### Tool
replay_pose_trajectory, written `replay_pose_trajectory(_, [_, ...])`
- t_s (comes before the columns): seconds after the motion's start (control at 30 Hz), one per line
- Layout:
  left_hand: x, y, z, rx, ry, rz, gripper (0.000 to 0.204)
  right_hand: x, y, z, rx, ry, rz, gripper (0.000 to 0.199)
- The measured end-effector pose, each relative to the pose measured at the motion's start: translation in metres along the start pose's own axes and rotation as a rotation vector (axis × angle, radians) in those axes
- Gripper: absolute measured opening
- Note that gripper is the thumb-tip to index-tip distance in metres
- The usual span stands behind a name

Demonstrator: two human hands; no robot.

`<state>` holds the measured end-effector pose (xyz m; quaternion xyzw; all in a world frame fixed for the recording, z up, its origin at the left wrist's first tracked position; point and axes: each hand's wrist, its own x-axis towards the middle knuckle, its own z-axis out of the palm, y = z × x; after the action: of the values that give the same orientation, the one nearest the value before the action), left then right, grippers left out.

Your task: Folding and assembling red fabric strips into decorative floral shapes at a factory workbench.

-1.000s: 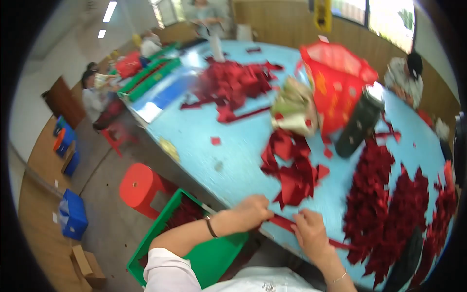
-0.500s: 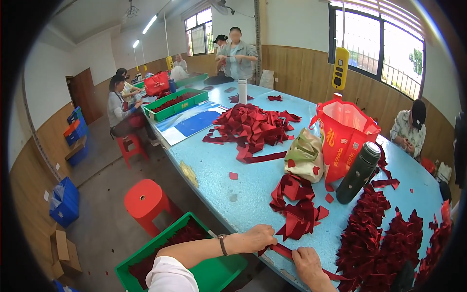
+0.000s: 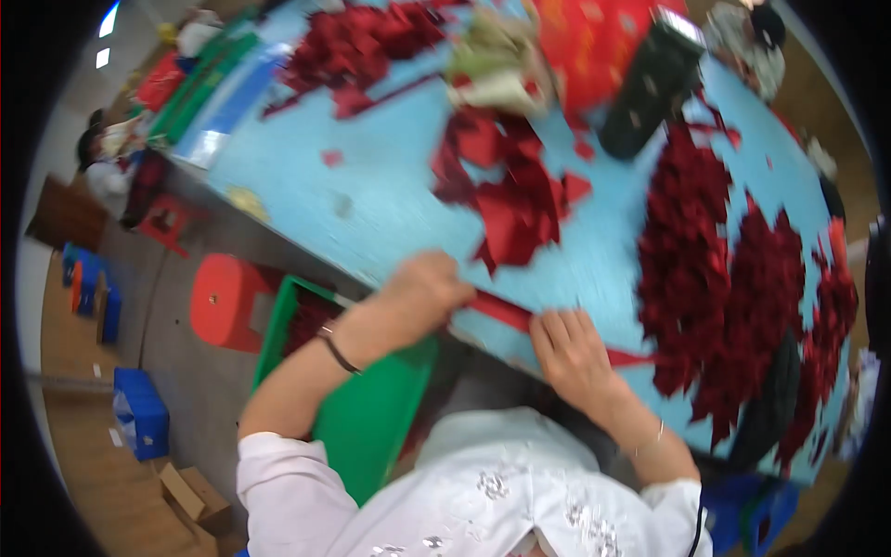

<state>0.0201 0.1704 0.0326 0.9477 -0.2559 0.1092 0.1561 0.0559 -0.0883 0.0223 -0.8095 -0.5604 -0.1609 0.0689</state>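
Observation:
A dark red ribbon strip is stretched between my two hands along the near edge of the light blue table. My left hand, blurred, is closed on the strip's left part. The fingers of my right hand are bent over the strip, pressing it at the table; its tail shows beyond them on the right. Just past my hands lies a loose bunch of red ribbon strips. To the right, pointed dark red ribbon pieces lie packed in long rows.
A dark green flask, a red bag and a cream-green cloth bag stand beyond the strips. Left of me are a green tray below the table edge and a red stool. A ribbon heap lies farther off.
The view has tipped downward, bringing my white top and both forearms into sight. Both hands still hold the strip, which now shows a longer stretch between them.

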Motion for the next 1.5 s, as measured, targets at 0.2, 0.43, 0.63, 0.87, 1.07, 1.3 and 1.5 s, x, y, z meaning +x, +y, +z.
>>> replay_pose_trajectory(0.2, [0.012, 0.002, 0.012, 0.026, 0.015, 0.028, 0.027, -0.020, 0.005, 0.007, -0.043, -0.010, 0.061, 0.034])
replay_pose_trajectory(0.43, [0.010, 0.014, 0.011, 0.075, -0.041, -0.010, 0.028, -0.044, 0.005, -0.003, 0.001, -0.059, 0.009, 0.037])
replay_pose_trajectory(0.63, [0.011, 0.014, 0.011, 0.061, -0.026, -0.011, 0.026, -0.062, 0.006, -0.009, -0.024, -0.046, 0.029, 0.039])
replay_pose_trajectory(0.87, [0.010, 0.012, 0.013, 0.096, -0.032, -0.003, 0.025, -0.075, 0.006, -0.015, -0.069, -0.061, 0.077, 0.038])
replay_pose_trajectory(1.07, [0.009, 0.015, 0.014, 0.124, -0.016, 0.004, 0.025, -0.085, 0.008, -0.017, 0.000, 0.009, 0.206, 0.034])
replay_pose_trajectory(1.3, [0.008, 0.015, 0.014, 0.117, -0.008, 0.004, 0.025, -0.089, 0.016, -0.017, 0.129, 0.120, 0.278, 0.031])
replay_pose_trajectory(1.5, [0.009, 0.015, 0.013, 0.114, -0.013, 0.014, 0.026, -0.093, 0.023, -0.020, 0.084, 0.048, 0.134, 0.030])
